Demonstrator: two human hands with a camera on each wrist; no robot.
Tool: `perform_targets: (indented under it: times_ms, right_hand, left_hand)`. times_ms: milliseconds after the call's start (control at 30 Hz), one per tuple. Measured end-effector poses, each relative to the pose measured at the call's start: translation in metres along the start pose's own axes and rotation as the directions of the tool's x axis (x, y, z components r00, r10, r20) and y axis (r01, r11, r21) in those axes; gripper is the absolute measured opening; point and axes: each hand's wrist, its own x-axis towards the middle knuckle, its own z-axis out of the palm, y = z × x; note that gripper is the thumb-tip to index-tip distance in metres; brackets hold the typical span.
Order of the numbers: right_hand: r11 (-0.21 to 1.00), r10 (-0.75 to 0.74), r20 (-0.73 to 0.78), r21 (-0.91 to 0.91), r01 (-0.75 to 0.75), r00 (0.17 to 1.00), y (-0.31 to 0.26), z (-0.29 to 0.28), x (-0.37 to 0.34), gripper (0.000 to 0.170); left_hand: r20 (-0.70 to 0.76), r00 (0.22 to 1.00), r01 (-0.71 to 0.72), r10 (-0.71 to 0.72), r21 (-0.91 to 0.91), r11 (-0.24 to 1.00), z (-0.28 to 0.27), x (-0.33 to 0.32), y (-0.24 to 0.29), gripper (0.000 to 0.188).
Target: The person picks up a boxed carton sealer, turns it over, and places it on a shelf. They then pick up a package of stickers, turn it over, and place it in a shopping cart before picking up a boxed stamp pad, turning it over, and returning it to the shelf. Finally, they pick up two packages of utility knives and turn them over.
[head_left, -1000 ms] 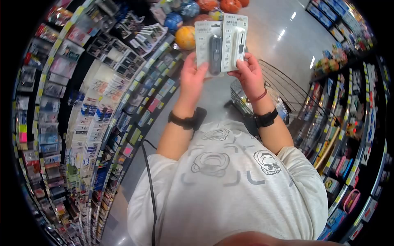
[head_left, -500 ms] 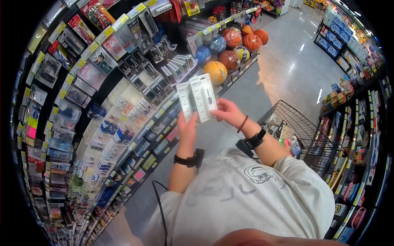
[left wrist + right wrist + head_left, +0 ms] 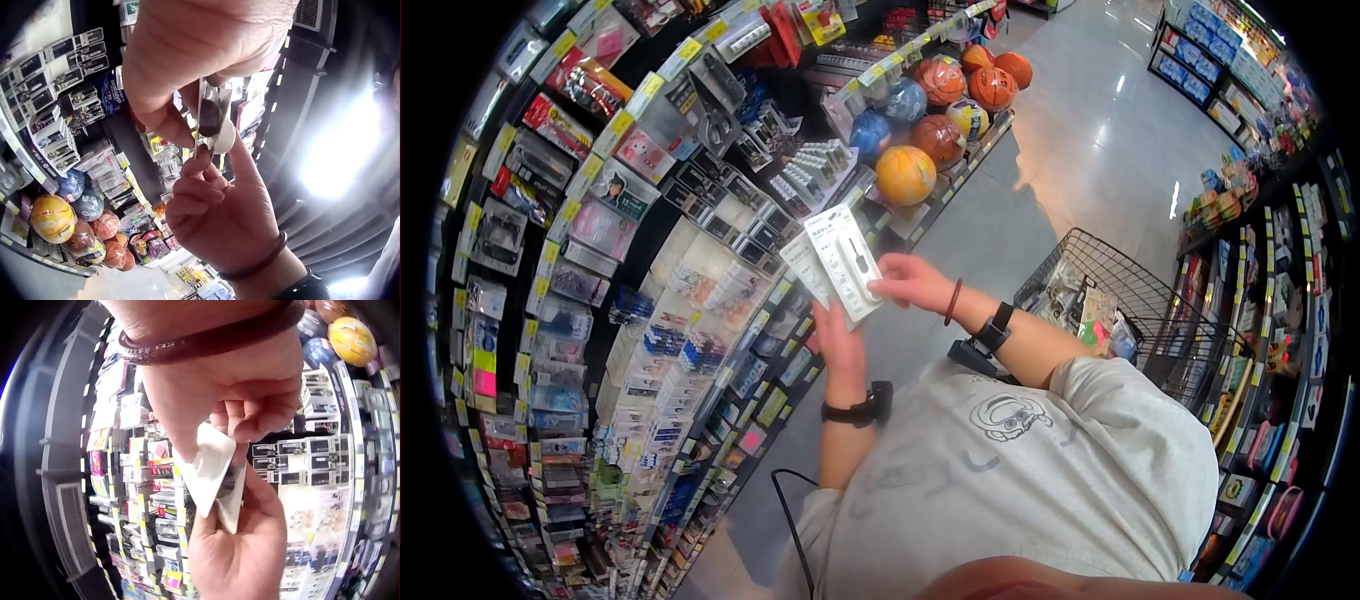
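In the head view my right hand pinches a carded white box cutter by its right edge, thumb on the front. My left hand grips the lower end of a second carded cutter, dark grey, which lies mostly behind the white one. Seen edge-on in the left wrist view, the dark cutter and the white cutter stand close side by side between both hands. The right wrist view shows the white card angled across the other card.
Shelves of small packaged goods run along the left. Several wrapped balls sit at the shelf end ahead. A wire shopping cart with goods inside stands to the right, before another shelf row.
The cards went from side by side to overlapping, the white one now in front of the grey. Both hands sit lower and further left, and the head view takes in more of the aisle.
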Motion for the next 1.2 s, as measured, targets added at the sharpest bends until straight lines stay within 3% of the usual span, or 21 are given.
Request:
perform_targets:
  times_ms: [100,200,267,367,533,733,833,933,1033,1133,1200]
  right_hand:
    - [0.996,-0.050,-0.047,-0.077,0.046,0.998,-0.001,-0.011,0.004,0.028]
    - [0.996,-0.047,-0.071,-0.081,0.041,0.996,-0.005,-0.014,0.005,0.030]
    - [0.992,-0.030,-0.065,-0.125,0.022,0.997,0.000,-0.017,0.009,0.037]
    - [0.947,-0.182,-0.121,-0.290,0.141,0.976,0.018,-0.014,0.014,0.046]
    - [0.867,-0.185,-0.206,-0.495,0.061,0.961,0.011,-0.024,0.012,0.056]
    - [0.765,-0.194,-0.265,-0.643,-0.023,0.945,-0.008,-0.076,0.025,0.060]
    - [0.655,-0.433,-0.271,-0.750,0.094,0.860,0.000,-0.103,0.038,0.065]
    - [0.652,-0.401,-0.333,-0.758,0.011,0.853,-0.006,-0.128,0.042,0.067]
    - [0.620,-0.517,-0.327,-0.780,0.083,0.791,-0.005,-0.155,0.050,0.068]
    - [0.667,-0.389,-0.375,-0.745,-0.024,0.842,-0.029,-0.181,0.060,0.070]
    - [0.776,-0.390,-0.443,-0.630,0.028,0.807,-0.016,-0.194,0.067,0.070]
  left_hand:
    - [0.083,0.997,0.006,-0.002,-0.043,0.999,0.016,0.000,0.007,0.050]
    - [0.110,0.992,0.047,-0.066,0.168,0.985,0.022,0.000,0.014,0.053]
    - [0.135,0.989,0.032,-0.056,0.174,0.984,0.017,0.005,0.009,0.054]
    - [0.153,0.986,0.036,-0.063,0.175,0.984,0.012,0.013,0.004,0.055]
    - [0.169,0.977,0.104,-0.128,0.142,0.984,0.020,0.042,-0.015,0.052]
    - [0.186,0.951,0.197,-0.249,0.256,0.946,0.062,0.100,-0.039,0.055]
    - [0.208,0.937,0.213,-0.279,0.292,0.933,0.082,0.127,-0.051,0.052]
    - [0.250,0.923,0.206,-0.293,0.321,0.924,0.103,0.151,-0.064,0.047]
    - [0.271,0.891,0.283,-0.365,0.299,0.911,0.121,0.174,-0.075,0.046]
    - [0.313,0.858,0.276,-0.407,0.387,0.880,0.140,0.200,-0.080,0.049]
    - [0.393,0.824,0.245,-0.408,0.403,0.882,0.146,0.226,-0.085,0.049]
